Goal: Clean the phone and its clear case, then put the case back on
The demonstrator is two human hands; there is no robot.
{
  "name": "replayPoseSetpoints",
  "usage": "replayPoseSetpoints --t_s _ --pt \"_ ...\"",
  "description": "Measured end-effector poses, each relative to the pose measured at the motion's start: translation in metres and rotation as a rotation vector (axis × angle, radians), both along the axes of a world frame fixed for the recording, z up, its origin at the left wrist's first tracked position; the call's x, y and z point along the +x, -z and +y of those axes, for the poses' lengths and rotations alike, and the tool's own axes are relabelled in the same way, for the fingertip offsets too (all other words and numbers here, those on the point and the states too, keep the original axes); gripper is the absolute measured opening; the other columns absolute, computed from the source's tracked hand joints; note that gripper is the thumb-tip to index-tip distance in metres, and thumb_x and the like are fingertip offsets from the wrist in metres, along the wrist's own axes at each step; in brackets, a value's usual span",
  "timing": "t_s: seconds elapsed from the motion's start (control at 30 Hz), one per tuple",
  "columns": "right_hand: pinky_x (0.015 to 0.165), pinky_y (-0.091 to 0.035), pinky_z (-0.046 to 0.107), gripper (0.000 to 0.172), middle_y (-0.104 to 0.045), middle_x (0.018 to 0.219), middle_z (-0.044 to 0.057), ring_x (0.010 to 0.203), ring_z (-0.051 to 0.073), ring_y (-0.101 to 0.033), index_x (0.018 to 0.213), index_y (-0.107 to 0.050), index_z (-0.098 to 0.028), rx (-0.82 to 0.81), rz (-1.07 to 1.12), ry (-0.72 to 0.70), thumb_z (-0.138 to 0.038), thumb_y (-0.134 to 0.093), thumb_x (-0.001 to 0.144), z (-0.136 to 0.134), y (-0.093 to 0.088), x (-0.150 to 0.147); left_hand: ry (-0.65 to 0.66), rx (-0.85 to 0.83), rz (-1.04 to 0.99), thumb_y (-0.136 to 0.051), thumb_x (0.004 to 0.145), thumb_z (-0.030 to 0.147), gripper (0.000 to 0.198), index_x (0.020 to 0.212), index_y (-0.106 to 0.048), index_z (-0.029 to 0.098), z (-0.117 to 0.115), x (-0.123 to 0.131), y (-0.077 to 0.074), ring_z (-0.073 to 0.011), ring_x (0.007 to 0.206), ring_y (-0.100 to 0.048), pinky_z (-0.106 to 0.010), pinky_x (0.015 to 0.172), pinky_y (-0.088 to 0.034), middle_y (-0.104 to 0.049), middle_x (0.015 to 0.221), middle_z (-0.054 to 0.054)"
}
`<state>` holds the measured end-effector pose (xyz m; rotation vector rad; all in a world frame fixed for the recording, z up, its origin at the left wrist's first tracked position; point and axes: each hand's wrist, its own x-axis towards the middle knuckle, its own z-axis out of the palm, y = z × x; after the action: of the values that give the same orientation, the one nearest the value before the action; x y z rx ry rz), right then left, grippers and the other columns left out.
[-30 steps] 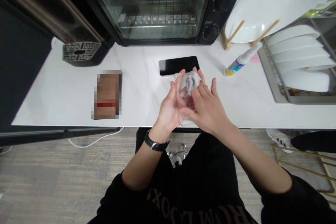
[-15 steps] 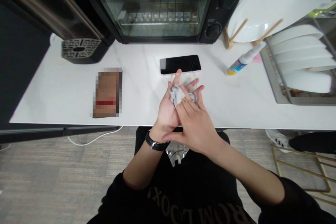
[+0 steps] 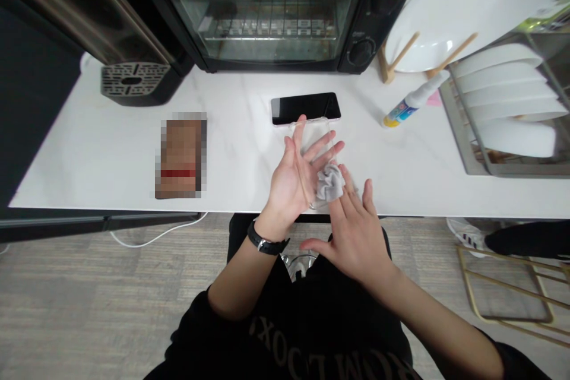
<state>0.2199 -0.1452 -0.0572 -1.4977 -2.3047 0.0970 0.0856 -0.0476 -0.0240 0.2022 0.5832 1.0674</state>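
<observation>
My left hand (image 3: 287,181) is palm up with fingers spread, supporting a clear phone case (image 3: 317,130) whose transparent edges show around the fingers. My right hand (image 3: 358,234) is palm down, its fingers on a crumpled light-grey cloth (image 3: 330,183) at the lower right of the case. Its thumb stretches out to the left. Just beyond the case, a phone (image 3: 306,108) lies on the white counter with its dark screen up. How much of the case lies under the cloth is hidden.
A toaster oven (image 3: 271,24) stands at the back. A spray bottle (image 3: 414,101) leans at the right, near a rack of white dishes (image 3: 503,95). At the left are a pixelated brown object (image 3: 180,157) and a machine with a drip tray (image 3: 136,80).
My right hand has moved right and towards me with the cloth, off the middle of my left palm. More of the clear case and my left fingers now show.
</observation>
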Motion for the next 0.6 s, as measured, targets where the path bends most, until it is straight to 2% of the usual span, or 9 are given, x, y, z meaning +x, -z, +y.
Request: replayPoseSetpoints --t_s 0.1,0.23,0.3,0.4,0.5,0.6 --pt "0.136 -0.016 0.076 0.107 -0.051 0.166 0.037 0.170 0.045 -0.030 0.164 -0.039 0.003 -0.040 0.044 0.027 -0.085 -0.032 0.103 0.017 -0.003 -0.001 0.024 0.008 0.024 -0.030 0.115 0.060 0.059 0.173 -0.031 0.050 0.000 -0.001 0.002 -0.0272 0.150 -0.062 -0.048 0.126 -0.049 -0.067 0.155 -0.005" --pt "0.136 -0.016 0.076 0.106 -0.035 0.177 0.034 0.171 0.045 -0.027 0.167 -0.035 0.002 -0.080 0.084 0.066 -0.083 -0.026 0.104 0.055 -0.011 -0.003 0.071 0.092 0.037 -0.031 0.115 0.063 0.060 0.173 -0.031 0.049 0.000 -0.002 0.007 -0.0280 0.151 -0.061 -0.055 0.130 -0.045 -0.067 0.158 -0.002" --pt "0.137 -0.013 0.076 0.107 -0.028 0.179 0.032 0.171 0.045 -0.024 0.167 -0.035 0.003 -0.099 0.085 0.080 -0.083 -0.024 0.105 0.076 -0.016 -0.006 0.085 0.114 0.025 -0.031 0.116 0.060 0.059 0.174 -0.031 0.048 0.000 -0.003 0.008 -0.0252 0.155 -0.057 -0.049 0.133 -0.042 -0.063 0.162 0.002" --pt "0.137 -0.010 0.075 0.109 -0.029 0.180 0.031 0.173 0.044 -0.020 0.168 -0.034 0.003 -0.112 0.084 0.054 -0.084 -0.025 0.104 0.097 -0.024 -0.012 0.059 0.056 0.011 -0.031 0.117 0.054 0.057 0.173 -0.037 0.042 0.001 0.000 0.008 -0.0227 0.162 -0.048 -0.040 0.135 -0.040 -0.061 0.165 0.004" --pt "0.139 -0.010 0.071 0.110 -0.033 0.179 0.030 0.173 0.042 -0.022 0.168 -0.035 0.004 -0.096 0.081 -0.073 -0.085 -0.032 0.103 0.099 -0.029 -0.021 -0.001 0.047 -0.044 -0.030 0.118 0.050 0.056 0.173 -0.039 0.039 0.001 0.004 0.006 -0.0253 0.166 -0.041 -0.044 0.135 -0.040 -0.056 0.170 0.004" --pt "0.141 -0.013 0.068 0.112 -0.038 0.176 0.031 0.171 0.042 -0.029 0.164 -0.040 0.007 -0.063 0.093 -0.166 -0.085 -0.041 0.101 0.083 -0.027 -0.027 -0.032 0.083 -0.108 -0.033 0.118 0.048 0.060 0.176 -0.029 0.036 -0.001 0.005 0.002 -0.0246 0.169 -0.037 -0.044 0.138 -0.033 -0.048 0.176 0.000"
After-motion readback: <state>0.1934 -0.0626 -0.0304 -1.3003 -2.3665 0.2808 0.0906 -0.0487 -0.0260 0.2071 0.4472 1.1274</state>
